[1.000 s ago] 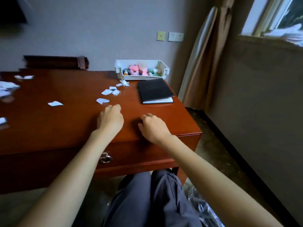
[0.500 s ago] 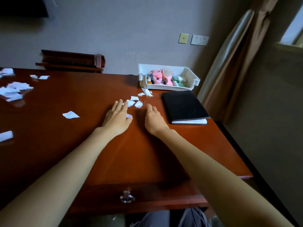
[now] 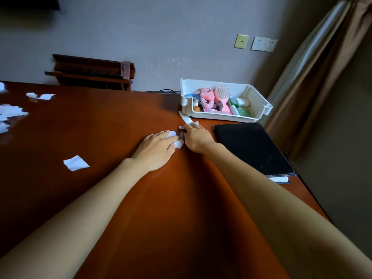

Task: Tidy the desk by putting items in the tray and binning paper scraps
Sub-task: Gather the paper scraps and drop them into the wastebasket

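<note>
Fingers (image 3: 171,137) of the left hand (image 3: 156,150) lie straight and close together on top of a white paper scrap (image 3: 178,143), while the right hand's fingertips (image 3: 189,126) reach a second scrap (image 3: 182,127) a little farther out; those fingers are bent, and whether they pinch the paper or only press it cannot be told. The right hand (image 3: 198,138) sits just beside the left, the small cluster of scraps caught between them. A second ago both hands rested curled near the desk's front edge, and half a second ago they were just short of this cluster; they have since slid forward onto it, which suggests the gathering of scraps is only starting. Nothing here looks binned yet, and no bin is in view. Another strip of paper (image 3: 186,118) lies touching the front of the white tray (image 3: 221,117), which stands at the desk's far right corner and already holds a pink toy (image 3: 206,96), a hairbrush (image 3: 222,92) and small bottles. A black notebook (image 3: 253,148) lies outside the tray, just right of the right forearm. On the glossy red-brown desk (image 3: 120,127), one loose scrap (image 3: 76,163) lies well apart to the left, with more torn paper (image 3: 10,112) at the far left edge. Behind, a dark wooden rack (image 3: 90,71) stands against the grey wall, wall sockets (image 3: 263,44) sit above the tray, and a tan curtain (image 3: 314,67) hangs at right.
</note>
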The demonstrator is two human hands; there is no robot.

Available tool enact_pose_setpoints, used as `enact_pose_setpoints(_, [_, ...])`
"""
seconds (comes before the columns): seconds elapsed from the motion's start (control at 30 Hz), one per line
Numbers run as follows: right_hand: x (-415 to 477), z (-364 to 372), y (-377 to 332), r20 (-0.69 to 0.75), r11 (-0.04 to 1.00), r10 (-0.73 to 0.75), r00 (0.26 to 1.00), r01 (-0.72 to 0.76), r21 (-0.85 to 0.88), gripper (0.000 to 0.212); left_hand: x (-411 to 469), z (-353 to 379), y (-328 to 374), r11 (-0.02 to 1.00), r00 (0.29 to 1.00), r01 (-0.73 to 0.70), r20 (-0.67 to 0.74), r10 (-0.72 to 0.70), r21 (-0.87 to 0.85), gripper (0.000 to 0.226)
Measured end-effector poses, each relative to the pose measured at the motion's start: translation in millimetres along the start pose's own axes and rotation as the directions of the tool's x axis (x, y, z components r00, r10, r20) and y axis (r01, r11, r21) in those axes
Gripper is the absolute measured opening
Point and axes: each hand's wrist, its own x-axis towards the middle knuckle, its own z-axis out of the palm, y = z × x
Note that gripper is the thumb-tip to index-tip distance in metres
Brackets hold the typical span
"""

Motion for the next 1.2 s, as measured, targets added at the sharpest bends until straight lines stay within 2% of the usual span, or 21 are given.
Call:
enact_pose_setpoints(0.07, [-6.7, 3.5, -0.2, -0.021, 1.000, -0.024, 1.000, 0.024, 0.011, 0.044, -1.7, 5.4, -2.1, 1.000, 0.998, 0.018, -0.059, -0.018, -0.011, 0.042])
enact_pose_setpoints(0.37, [-99.2, 13.6, -11.6, -0.077, 0.978, -0.172, 0.982, 0.180, 0.102, 0.042, -59.1, 10.8, 5.1, 0.975, 0.972, 0.209, -0.093, -0.215, -0.075, 0.042])
enact_pose_setpoints(0.5, [-139.4, 19.4, -14.6, -0.111, 0.973, -0.166, 0.980, 0.181, 0.141, 0.039, -92.4, 8.7, 13.5, 0.966, 0.955, 0.241, -0.154, -0.252, -0.091, 0.040])
enact_pose_setpoints(0.6, [-163.6, 21.3, -15.5, -0.207, 0.978, -0.136, 0.969, 0.165, 0.130, 0.034, -115.9, 6.8, 17.8, 0.966, 0.949, 0.258, -0.187, -0.256, -0.014, 0.040])
enact_pose_setpoints(0.67, [-172.1, 21.4, -20.1, -0.262, 0.980, -0.090, 0.961, 0.132, 0.149, 0.038, -129.1, 3.9, 16.9, 0.959, 0.936, 0.282, -0.225, -0.269, 0.027, 0.042])
enact_pose_setpoints(0.73, [-172.8, 23.0, -28.8, -0.231, 0.983, -0.041, 0.972, 0.081, 0.167, 0.051, -140.2, 0.0, 11.4, 0.947, 0.915, 0.319, -0.272, -0.297, 0.037, 0.041])
enact_pose_setpoints(0.83, [-166.0, 30.4, -45.7, -0.088, 0.983, -0.061, 0.994, 0.075, 0.167, 0.067, -148.4, -7.2, -7.8, 0.912, 0.874, 0.410, -0.288, -0.392, 0.003, 0.041])
enact_pose_setpoints(1.0, [-149.1, 45.1, -72.8, 0.004, 0.985, -0.167, 0.986, 0.167, 0.043, 0.074, -139.3, -12.1, -51.7, 0.835, 0.822, 0.548, -0.160, -0.546, -0.036, 0.054])
enact_pose_setpoints(1.1, [-140.7, 49.1, -83.5, 0.026, 0.977, -0.213, 0.977, 0.213, -0.028, 0.065, -128.7, -13.3, -64.7, 0.843, 0.842, 0.538, -0.044, -0.537, -0.012, 0.051])
enact_pose_setpoints(1.2, [-136.8, 47.5, -86.0, 0.026, 0.959, -0.282, 0.959, 0.282, 0.020, 0.052, -129.4, -14.0, -61.5, 0.906, 0.909, 0.409, -0.036, -0.414, -0.109, 0.046])
